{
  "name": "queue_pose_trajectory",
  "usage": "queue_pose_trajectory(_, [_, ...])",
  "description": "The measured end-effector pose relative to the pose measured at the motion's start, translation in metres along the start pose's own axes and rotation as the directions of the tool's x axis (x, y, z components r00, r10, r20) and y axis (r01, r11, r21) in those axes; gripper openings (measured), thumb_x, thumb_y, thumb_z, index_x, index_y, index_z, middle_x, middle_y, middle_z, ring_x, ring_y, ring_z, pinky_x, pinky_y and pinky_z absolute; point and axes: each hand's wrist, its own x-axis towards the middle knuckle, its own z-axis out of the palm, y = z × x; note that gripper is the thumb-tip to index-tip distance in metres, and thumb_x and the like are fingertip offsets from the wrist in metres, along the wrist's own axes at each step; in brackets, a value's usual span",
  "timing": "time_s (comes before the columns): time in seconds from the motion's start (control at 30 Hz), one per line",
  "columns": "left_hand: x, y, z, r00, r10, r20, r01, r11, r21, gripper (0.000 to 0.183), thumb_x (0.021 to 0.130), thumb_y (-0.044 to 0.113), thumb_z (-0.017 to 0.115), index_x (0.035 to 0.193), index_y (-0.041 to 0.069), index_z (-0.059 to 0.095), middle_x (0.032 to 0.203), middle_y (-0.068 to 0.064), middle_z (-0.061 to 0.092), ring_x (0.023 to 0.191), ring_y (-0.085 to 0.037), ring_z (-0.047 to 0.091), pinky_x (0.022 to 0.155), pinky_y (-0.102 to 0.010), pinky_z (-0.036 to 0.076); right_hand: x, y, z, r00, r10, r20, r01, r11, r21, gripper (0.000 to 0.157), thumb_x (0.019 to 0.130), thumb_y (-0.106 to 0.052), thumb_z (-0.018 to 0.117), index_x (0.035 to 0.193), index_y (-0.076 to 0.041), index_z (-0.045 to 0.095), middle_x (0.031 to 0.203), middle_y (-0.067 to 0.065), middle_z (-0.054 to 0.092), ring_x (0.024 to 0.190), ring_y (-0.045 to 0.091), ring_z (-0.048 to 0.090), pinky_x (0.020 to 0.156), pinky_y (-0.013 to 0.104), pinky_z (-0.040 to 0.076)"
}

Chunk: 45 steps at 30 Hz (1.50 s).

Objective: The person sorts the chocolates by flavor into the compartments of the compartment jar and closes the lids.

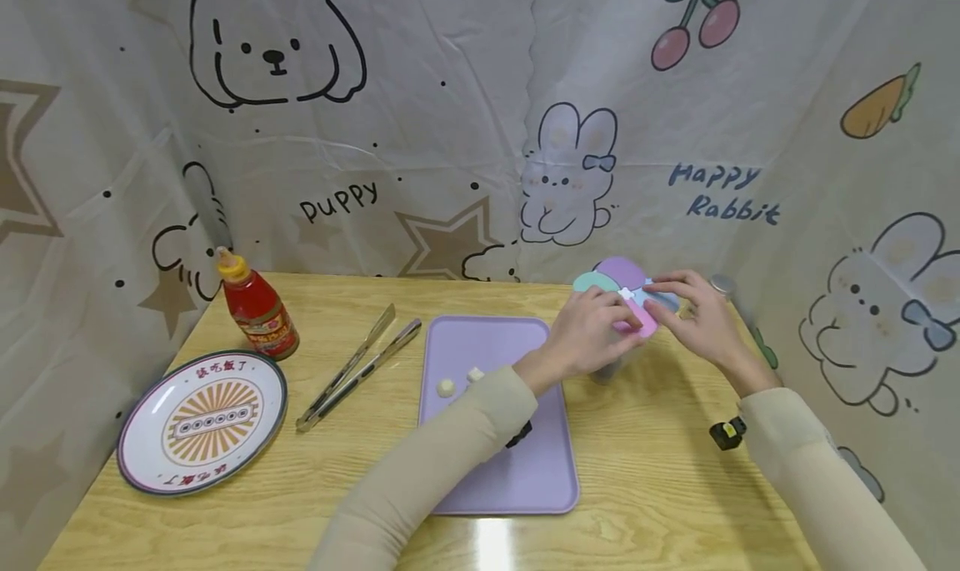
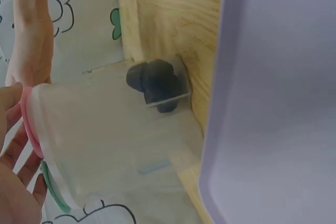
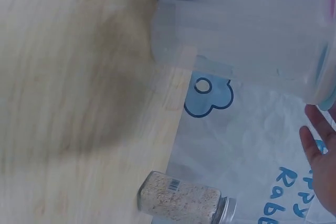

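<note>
Sleeved hands above grained table; backdrop perhaps cloth.

Red sauce btl nr plate, metal tongs btw plate & lilac tray w/ white pcs

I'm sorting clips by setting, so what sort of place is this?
Probably a staged food-preparation corner: a wooden table holding a red sauce bottle, metal tongs and a patterned plate, backed by cartoon-printed sheeting.
</note>
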Motion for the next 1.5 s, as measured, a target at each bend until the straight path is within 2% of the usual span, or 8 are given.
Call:
queue_pose_trajectory(0.17, [0.002, -0.003, 0.002, 1.000, -0.019, -0.010, 0.019, 1.000, 0.019, 0.027, 0.097, 0.053, 0.071, 0.115, 0.035, 0.078, 0.125, 0.015, 0.071, 0.119, -0.009, 0.059, 0.108, -0.028, 0.045, 0.006, -0.001, 0.000, 0.995, 0.071, 0.066, -0.072, 0.997, 0.007, 0.027, 0.094, -0.012, 0.077, 0.120, -0.003, 0.077, 0.129, 0.018, 0.066, 0.121, 0.030, 0.056, 0.100, 0.031, 0.039])
queue_pose_trajectory(0.33, [0.001, -0.005, 0.002, 1.000, 0.010, 0.002, -0.010, 1.000, -0.018, 0.023, 0.097, 0.048, 0.073, 0.113, 0.032, 0.079, 0.122, 0.014, 0.071, 0.118, -0.009, 0.059, 0.106, -0.026, 0.046, 0.002, -0.006, -0.007, 0.985, 0.123, 0.118, -0.121, 0.992, -0.026, 0.027, 0.097, -0.019, 0.075, 0.120, -0.005, 0.074, 0.126, 0.017, 0.062, 0.117, 0.030, 0.055, 0.096, 0.039, 0.042])
queue_pose_trajectory(0.53, [0.000, -0.014, -0.001, 1.000, -0.003, -0.011, 0.002, 0.996, -0.084, 0.020, 0.093, 0.039, 0.078, 0.110, 0.029, 0.081, 0.119, 0.013, 0.073, 0.115, -0.009, 0.059, 0.104, -0.024, 0.046, -0.010, -0.012, -0.016, 0.983, 0.130, 0.132, -0.124, 0.991, -0.052, 0.029, 0.096, -0.021, 0.076, 0.122, -0.007, 0.073, 0.121, 0.016, 0.060, 0.111, 0.027, 0.054, 0.093, 0.038, 0.042])
queue_pose_trajectory(0.77, [-0.003, -0.026, -0.002, 1.000, -0.015, -0.020, 0.012, 0.990, -0.143, 0.014, 0.096, 0.029, 0.077, 0.109, 0.026, 0.080, 0.122, 0.008, 0.072, 0.121, -0.013, 0.060, 0.111, -0.029, 0.046, -0.027, -0.021, -0.024, 0.982, 0.137, 0.128, -0.126, 0.988, -0.093, 0.034, 0.094, -0.021, 0.078, 0.125, -0.008, 0.072, 0.124, 0.014, 0.061, 0.110, 0.030, 0.055, 0.090, 0.038, 0.042])
queue_pose_trajectory(0.93, [-0.003, -0.039, -0.002, 0.998, -0.044, -0.041, 0.037, 0.987, -0.156, 0.017, 0.096, 0.027, 0.077, 0.112, 0.023, 0.079, 0.125, 0.007, 0.073, 0.119, -0.014, 0.061, 0.108, -0.030, 0.048, -0.038, -0.035, -0.024, 0.988, 0.072, 0.136, -0.051, 0.987, -0.150, 0.039, 0.090, -0.020, 0.082, 0.127, -0.010, 0.072, 0.119, 0.011, 0.062, 0.103, 0.022, 0.057, 0.085, 0.033, 0.047])
queue_pose_trajectory(1.07, [-0.002, -0.049, -0.004, 0.997, -0.068, -0.047, 0.056, 0.976, -0.213, 0.016, 0.098, 0.022, 0.075, 0.113, 0.020, 0.079, 0.128, 0.004, 0.073, 0.122, -0.016, 0.061, 0.109, -0.028, 0.049, -0.043, -0.048, -0.019, 0.993, 0.010, 0.117, 0.012, 0.983, -0.182, 0.043, 0.085, -0.015, 0.086, 0.126, -0.008, 0.072, 0.114, 0.011, 0.061, 0.095, 0.014, 0.050, 0.077, 0.027, 0.044])
queue_pose_trajectory(1.27, [-0.001, -0.059, -0.012, 0.995, -0.089, -0.042, 0.075, 0.965, -0.251, 0.015, 0.098, 0.015, 0.074, 0.113, 0.016, 0.078, 0.129, 0.000, 0.073, 0.129, -0.020, 0.060, 0.114, -0.032, 0.049, -0.042, -0.063, -0.013, 0.989, -0.085, 0.117, 0.109, 0.971, -0.213, 0.044, 0.081, -0.013, 0.088, 0.122, -0.007, 0.074, 0.110, 0.012, 0.062, 0.091, 0.015, 0.048, 0.069, 0.028, 0.041])
queue_pose_trajectory(1.5, [-0.004, -0.056, -0.013, 0.999, 0.049, -0.007, -0.049, 0.967, -0.249, 0.023, 0.095, 0.028, 0.079, 0.115, 0.017, 0.078, 0.126, 0.001, 0.072, 0.126, -0.019, 0.059, 0.112, -0.036, 0.048, -0.033, -0.058, -0.011, 0.960, -0.268, 0.082, 0.280, 0.938, -0.204, 0.036, 0.078, -0.017, 0.089, 0.109, -0.006, 0.077, 0.111, 0.013, 0.070, 0.099, 0.025, 0.058, 0.080, 0.031, 0.043])
